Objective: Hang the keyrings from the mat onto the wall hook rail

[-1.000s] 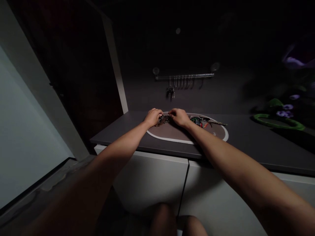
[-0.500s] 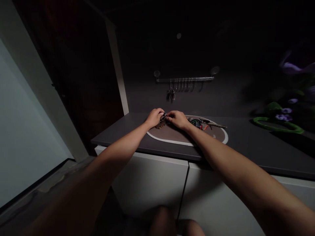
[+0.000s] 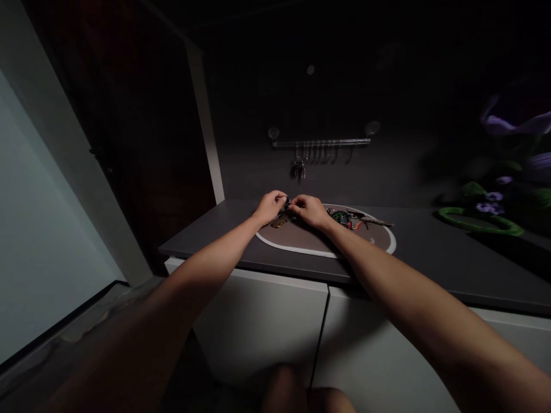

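Left hand [image 3: 270,207], right hand [image 3: 308,210] converged above mat [image 3: 297,241]

The head-worn camera looks forward and down from the person's head, close over a dark countertop [image 3: 206,244], with the left hand [image 3: 270,206] and right hand [image 3: 309,210] near frame centre. A wall rail [image 3: 321,143] lies toward 12 o'clock, dim and hard to make out.
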Demonstrator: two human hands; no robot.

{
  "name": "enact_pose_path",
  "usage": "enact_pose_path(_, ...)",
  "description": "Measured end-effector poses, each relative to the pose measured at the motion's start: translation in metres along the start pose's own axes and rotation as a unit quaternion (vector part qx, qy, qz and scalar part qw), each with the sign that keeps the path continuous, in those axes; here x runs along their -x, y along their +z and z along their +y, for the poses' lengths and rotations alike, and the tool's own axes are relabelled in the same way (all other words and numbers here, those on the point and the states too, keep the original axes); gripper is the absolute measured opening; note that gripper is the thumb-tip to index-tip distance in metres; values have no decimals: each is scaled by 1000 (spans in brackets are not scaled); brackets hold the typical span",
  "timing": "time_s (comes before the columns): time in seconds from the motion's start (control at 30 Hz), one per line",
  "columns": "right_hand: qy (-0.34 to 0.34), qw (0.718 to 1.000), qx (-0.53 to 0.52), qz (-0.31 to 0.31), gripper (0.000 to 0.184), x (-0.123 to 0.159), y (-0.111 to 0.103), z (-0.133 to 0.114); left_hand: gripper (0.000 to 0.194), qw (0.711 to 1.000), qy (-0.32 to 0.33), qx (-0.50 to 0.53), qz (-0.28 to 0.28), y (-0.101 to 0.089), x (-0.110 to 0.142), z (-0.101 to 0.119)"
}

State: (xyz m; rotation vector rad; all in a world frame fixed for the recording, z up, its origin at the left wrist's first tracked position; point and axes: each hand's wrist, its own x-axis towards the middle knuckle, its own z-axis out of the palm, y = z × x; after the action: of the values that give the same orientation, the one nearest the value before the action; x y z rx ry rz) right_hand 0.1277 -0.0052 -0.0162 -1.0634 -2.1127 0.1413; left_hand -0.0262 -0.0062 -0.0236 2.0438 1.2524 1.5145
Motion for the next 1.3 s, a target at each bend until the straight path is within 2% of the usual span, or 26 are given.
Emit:
enact_pose_path(0.3, -28, 999, 2, 27, 18, -2, 0, 6, 12, 983, -61, 174, 5, 3, -1, -4)
enact_pose_path(0.47, -22, 999, -6, 35, 17, -1, -2, 3, 11, 974, -86, 210, 4, 2, 1, 0)
enact_pose_path(0.67, -26, 998, -31, 50, 17, -1, -5, 0, 11, 968, -86, 234, 6, 0, 2, 4)
enact_pose_path(0.93, -35, 995, -49, 78, 18, -3, -5, 2, 9, 974, -68, 214, -34, 2, 5, 6)
enact_pose_path(1.3, -58, 993, -73, 77, 18, -3, -5, 3, 14, 989, -38, 141, -31, 5, 2, 0)
